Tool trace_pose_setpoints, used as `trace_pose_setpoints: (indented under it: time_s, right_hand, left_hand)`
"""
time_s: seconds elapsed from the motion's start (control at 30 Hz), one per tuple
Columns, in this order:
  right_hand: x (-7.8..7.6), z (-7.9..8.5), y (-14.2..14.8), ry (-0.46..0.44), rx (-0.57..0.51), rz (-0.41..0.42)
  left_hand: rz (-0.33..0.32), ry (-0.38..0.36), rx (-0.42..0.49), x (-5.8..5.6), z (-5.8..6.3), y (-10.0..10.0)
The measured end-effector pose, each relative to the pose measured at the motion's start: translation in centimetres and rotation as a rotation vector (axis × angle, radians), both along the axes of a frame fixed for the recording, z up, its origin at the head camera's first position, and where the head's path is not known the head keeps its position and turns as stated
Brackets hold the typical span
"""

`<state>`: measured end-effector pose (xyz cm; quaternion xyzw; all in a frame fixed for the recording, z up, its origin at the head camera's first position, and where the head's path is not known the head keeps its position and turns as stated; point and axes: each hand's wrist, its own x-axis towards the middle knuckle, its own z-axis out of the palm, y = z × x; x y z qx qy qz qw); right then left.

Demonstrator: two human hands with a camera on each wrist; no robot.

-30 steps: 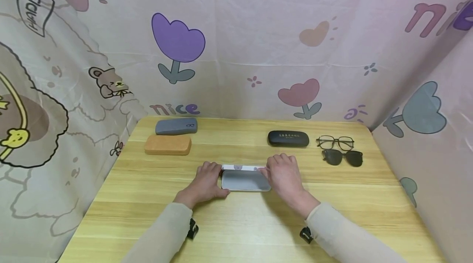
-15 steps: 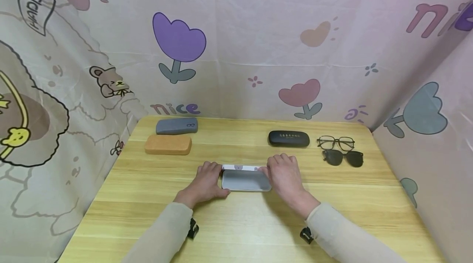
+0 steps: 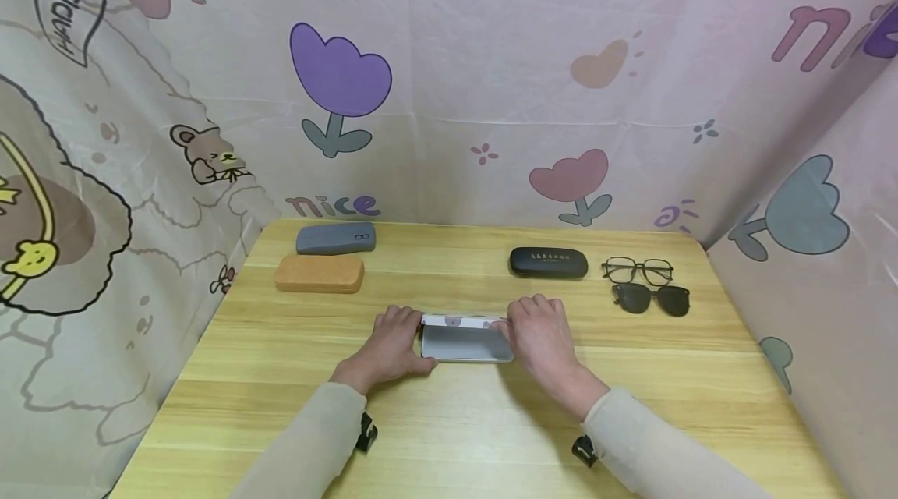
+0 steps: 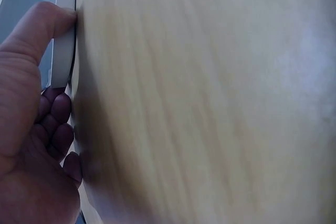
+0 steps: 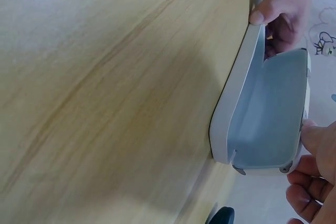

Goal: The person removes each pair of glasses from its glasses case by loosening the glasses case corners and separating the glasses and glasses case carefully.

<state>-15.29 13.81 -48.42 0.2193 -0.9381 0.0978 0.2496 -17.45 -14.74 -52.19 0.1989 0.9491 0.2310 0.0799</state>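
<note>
Case, grey-lined and partly open, sits near the middle of the table. We find the left hand gripping its left end, thumb over the near rim, and the right hand pinching the raised lid. We judge that a slipping right pinch could drop the lid onto that left thumb

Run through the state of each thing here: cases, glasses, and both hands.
White case: open, lid raised
Gray-blue case: closed
Orange case: closed
Black case: closed
Clear glasses: outside any case, folding unclear
Sunglasses: outside any case, folding unclear
Left hand: gripping the white case's base
Right hand: holding the lid
</note>
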Motion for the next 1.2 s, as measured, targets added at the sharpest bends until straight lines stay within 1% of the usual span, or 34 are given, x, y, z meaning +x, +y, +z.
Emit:
trace_pose_setpoints:
  time_s: [0.4,0.63,0.97,1.2]
  right_hand:
    - [0.16,-0.16,0.05,-0.019,0.008,0.001]
    - [0.18,-0.20,0.08,-0.005,0.011,0.001]
    - [0.16,-0.18,0.08,-0.007,0.000,0.005]
    - [0.48,-0.42,0.19,0.013,0.018,0.019]
  left_hand:
    - [0.003,-0.001,-0.009,-0.11,0.16,0.08]
    - [0.003,0.004,-0.009,-0.09,0.01,0.06]
    - [0.001,0.002,-0.001,0.01,0.16,0.07]
    - [0.001,0.001,0.004,0.09,0.16,0.07]
